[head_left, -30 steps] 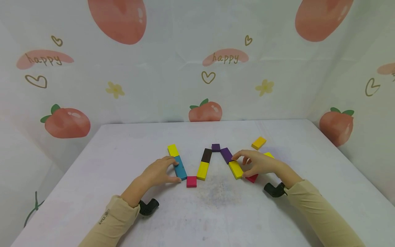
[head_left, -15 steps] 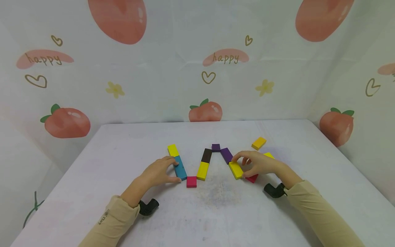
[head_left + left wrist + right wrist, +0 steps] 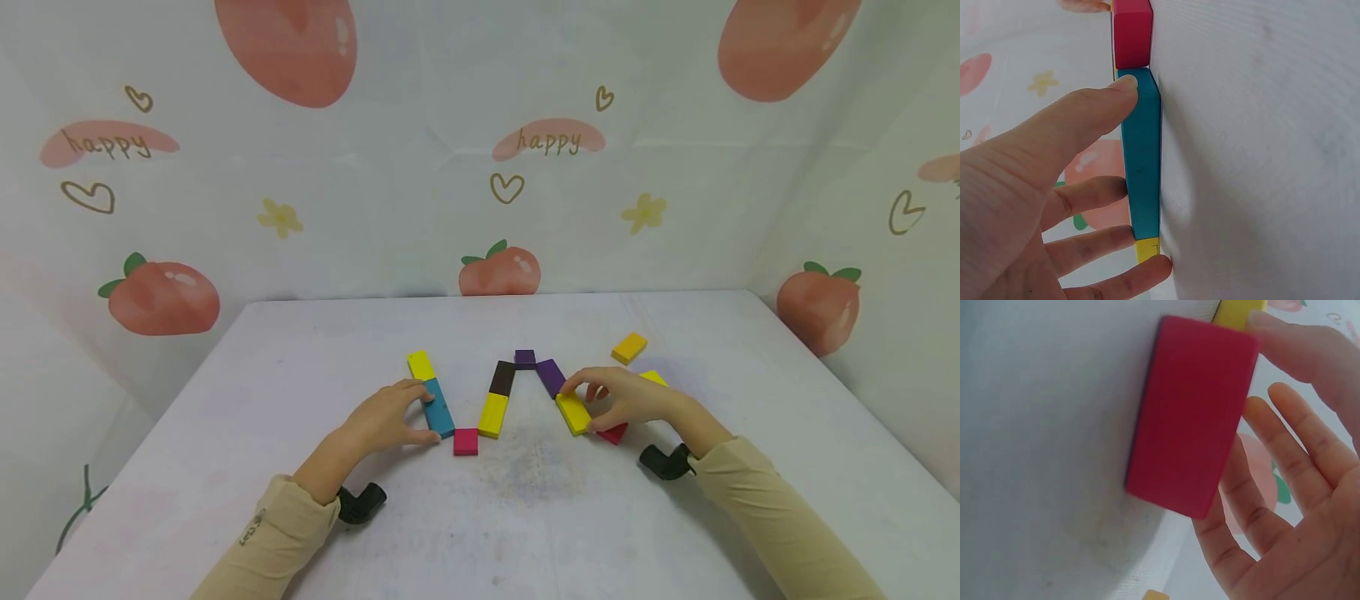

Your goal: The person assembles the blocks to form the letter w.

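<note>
In the head view, my left hand (image 3: 384, 415) rests beside a blue block (image 3: 438, 408) lying flat. The left wrist view shows the thumb touching one end of the blue block (image 3: 1142, 162), with straight, spread fingers along it. My right hand (image 3: 624, 395) bends over a yellow block (image 3: 573, 413), index finger at its far end and thumb at its near corner, pinching it. A purple block (image 3: 551, 378) adjoins that yellow block. A red block (image 3: 613, 434), partly hidden below the right hand, looms large as a red block (image 3: 1194, 419) in the right wrist view.
Left of centre, a small red block (image 3: 466, 442) sits between the blue block and another yellow block (image 3: 492, 415). Beyond are a dark brown block (image 3: 502, 377), a small purple block (image 3: 525, 359) and a yellow block (image 3: 421, 365). An orange-yellow block (image 3: 629, 348) lies apart at the right.
My right hand has shifted very slightly left along the yellow block. The left hand and the other blocks look unmoved.
</note>
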Action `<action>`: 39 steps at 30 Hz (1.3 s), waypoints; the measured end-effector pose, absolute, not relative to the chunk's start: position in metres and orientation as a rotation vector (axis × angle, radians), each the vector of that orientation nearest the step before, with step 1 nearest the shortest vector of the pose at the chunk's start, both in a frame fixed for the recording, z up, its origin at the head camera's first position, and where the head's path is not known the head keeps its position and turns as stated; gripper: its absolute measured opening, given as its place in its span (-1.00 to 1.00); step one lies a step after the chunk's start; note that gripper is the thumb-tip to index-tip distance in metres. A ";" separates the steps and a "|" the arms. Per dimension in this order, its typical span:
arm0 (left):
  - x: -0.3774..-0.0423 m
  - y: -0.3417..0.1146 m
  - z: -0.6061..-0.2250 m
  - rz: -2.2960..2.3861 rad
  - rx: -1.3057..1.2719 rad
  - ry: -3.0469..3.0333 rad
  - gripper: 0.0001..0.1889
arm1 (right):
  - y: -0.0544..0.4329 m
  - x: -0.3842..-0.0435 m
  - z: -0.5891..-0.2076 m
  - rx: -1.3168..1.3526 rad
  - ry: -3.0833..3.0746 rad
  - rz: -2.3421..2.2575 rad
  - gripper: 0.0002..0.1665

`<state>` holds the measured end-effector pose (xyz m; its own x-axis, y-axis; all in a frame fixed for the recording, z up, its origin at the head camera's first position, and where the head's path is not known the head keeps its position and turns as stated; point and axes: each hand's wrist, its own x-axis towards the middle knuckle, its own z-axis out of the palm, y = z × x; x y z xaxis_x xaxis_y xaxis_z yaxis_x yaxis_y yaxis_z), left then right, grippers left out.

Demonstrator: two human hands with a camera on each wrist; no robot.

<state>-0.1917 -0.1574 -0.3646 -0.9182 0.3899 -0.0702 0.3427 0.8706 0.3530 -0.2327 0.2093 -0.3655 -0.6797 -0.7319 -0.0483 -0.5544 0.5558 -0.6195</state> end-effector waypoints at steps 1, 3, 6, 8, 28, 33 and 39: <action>-0.192 -0.157 -0.365 0.509 0.573 2.904 -0.41 | 0.209 -0.233 -0.366 -1.069 2.493 -0.835 -0.47; -0.191 -0.157 -0.364 0.504 0.579 2.907 -0.41 | 0.209 -0.234 -0.366 -1.079 2.491 -0.830 -0.47; -0.191 -0.157 -0.364 0.503 0.585 2.910 -0.41 | 0.209 -0.235 -0.366 -1.087 2.483 -0.819 -0.47; -0.191 -0.158 -0.365 0.508 0.588 2.909 -0.41 | 0.209 -0.235 -0.366 -1.081 2.480 -0.806 -0.47; -0.191 -0.157 -0.363 0.512 0.591 2.907 -0.41 | 0.207 -0.235 -0.364 -1.072 2.466 -0.809 -0.42; -0.191 -0.157 -0.363 0.516 0.591 2.905 -0.41 | 0.206 -0.236 -0.364 -1.060 2.454 -0.812 -0.43; -0.190 -0.157 -0.363 0.509 0.603 2.911 -0.42 | 0.208 -0.237 -0.365 -1.072 2.454 -0.832 -0.42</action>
